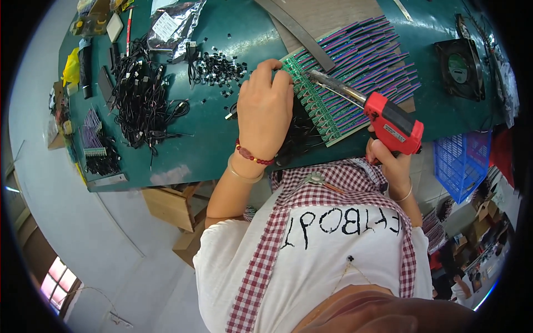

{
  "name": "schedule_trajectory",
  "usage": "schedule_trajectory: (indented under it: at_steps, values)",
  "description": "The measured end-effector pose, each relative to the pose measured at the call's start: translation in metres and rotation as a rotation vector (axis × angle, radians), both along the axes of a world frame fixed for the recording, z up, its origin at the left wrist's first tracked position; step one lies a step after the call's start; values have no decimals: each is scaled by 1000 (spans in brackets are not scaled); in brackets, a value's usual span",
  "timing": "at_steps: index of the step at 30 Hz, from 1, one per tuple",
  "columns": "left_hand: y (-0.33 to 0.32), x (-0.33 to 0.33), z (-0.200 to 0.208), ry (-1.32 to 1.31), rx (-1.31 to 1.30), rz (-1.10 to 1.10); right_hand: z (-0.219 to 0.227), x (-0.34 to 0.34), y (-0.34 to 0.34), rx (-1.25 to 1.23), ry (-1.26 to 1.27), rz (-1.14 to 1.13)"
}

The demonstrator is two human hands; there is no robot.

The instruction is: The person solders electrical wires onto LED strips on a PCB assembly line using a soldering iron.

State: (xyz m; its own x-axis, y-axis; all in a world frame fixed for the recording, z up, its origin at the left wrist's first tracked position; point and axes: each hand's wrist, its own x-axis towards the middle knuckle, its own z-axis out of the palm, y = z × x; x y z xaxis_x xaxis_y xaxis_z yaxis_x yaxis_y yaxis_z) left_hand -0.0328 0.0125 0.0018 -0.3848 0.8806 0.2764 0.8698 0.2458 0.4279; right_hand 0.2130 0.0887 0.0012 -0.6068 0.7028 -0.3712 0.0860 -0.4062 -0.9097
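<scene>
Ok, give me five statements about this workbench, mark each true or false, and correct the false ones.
1. The right hand holds a red-and-black soldering gun. True.
2. The square black fan lies left of the tangled black cables. False: the fan lies to their right.
3. A dark-red beaded bracelet circles the left wrist. True.
4. The left hand rests on the tangled cables. False: it is at the edge of the green circuit boards.
5. A silvery plastic bag lies on the green tabletop. True.
</scene>
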Motion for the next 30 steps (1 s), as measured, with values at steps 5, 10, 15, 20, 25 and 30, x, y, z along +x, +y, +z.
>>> schedule_trajectory:
  at_steps: [5,10,15,20,25,30]
  values:
    - [0,1,0,-16,-43,-2,-1,3,-2,24,-42,9]
    - [1,0,1,-4,-43,-13,-5,10,-4,78,-154,64]
    - [1,0,1,-9,-44,1,-1,9,-4,86,-129,41]
    - [1,1,-1,5,-41,0,-2,10,-7,182,-80,19]
    - [1,1,-1,-13,-36,6,0,10,-6,149,-128,48]
    - [1,2,-1,-18,-36,8,-2,10,-5,61,-120,23]
